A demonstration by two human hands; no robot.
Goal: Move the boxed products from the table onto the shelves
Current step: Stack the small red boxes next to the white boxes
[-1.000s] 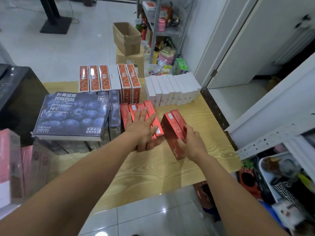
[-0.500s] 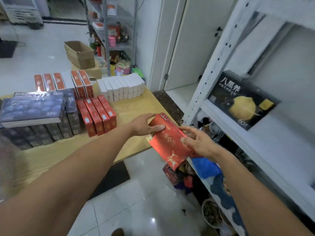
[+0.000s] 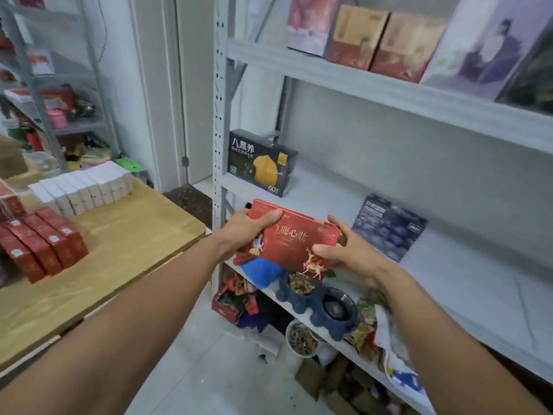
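Now both hands (image 3: 302,244) grip red box (image 3: 294,241).

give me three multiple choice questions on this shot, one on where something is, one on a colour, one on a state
1. Where does the black box with the yellow picture stand?
A on the table
B on the middle shelf, by the post
C on the floor

2. What colour is the box in the person's hands?
A red
B white
C green

3. How is that box held?
A by one hand alone
B not at all, it lies loose
C by the left hand and the right hand together

Answers:
1 B, it stands upright on the shelf board next to the perforated post.
2 A, its front is red.
3 C, a thumb of each hand lies on its front, in the air before the shelf.
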